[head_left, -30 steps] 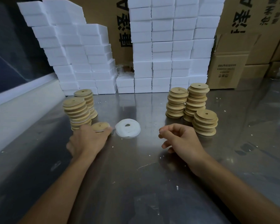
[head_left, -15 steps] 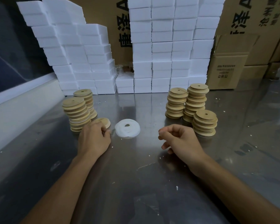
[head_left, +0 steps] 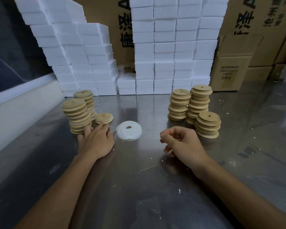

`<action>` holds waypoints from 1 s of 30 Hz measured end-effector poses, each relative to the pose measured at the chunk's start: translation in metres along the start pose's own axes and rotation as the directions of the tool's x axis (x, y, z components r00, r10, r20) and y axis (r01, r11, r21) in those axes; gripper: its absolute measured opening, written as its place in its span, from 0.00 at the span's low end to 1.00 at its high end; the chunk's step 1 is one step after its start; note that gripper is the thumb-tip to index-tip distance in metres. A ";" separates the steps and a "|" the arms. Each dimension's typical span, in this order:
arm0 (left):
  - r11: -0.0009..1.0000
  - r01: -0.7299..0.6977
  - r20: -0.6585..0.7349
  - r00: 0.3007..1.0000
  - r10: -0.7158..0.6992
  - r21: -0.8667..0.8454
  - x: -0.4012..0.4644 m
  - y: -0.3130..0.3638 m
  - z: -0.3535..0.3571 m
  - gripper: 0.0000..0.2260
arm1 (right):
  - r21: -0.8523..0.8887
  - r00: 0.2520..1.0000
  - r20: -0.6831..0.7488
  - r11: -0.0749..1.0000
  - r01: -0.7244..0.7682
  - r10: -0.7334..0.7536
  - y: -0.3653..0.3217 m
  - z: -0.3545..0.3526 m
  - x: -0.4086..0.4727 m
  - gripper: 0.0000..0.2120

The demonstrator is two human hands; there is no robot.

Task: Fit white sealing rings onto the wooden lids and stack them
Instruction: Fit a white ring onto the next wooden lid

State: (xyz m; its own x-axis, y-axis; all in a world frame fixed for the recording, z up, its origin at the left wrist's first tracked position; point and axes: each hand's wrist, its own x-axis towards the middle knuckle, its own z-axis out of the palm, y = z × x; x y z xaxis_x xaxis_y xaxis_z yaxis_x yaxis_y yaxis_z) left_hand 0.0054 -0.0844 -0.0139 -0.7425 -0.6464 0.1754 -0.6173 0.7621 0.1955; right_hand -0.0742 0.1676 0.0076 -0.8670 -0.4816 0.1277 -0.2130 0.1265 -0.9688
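Two bare forearms and hands (head_left: 96, 141), no sleeves, gloves, rings or watch in view.

pale tan round wooden lids (head_left: 208, 125): light wood, some on the left (head_left: 78, 116) striped with thin white rims | flat white sealing rings (head_left: 129, 130): milky white | shiny grey metal desk (head_left: 139, 187): white specks | stacked foam blocks (head_left: 163, 47): plain white | brown cardboard boxes (head_left: 229, 71): black printed characters
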 end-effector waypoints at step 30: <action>0.852 -0.461 -0.280 0.876 0.393 -0.249 -0.026 0.029 -0.008 0.06 | -0.591 0.832 -0.493 0.800 -0.105 -0.255 0.023 -0.070 0.033 0.13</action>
State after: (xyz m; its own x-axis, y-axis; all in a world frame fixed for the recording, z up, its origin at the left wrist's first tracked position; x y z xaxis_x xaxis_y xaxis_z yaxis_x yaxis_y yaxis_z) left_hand 0.0084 -0.0454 -0.0053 -0.8200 -0.2772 0.5008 -0.1182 0.9381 0.3256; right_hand -0.1397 0.2151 0.0046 -0.8888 -0.0054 0.4583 -0.3458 0.6640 -0.6629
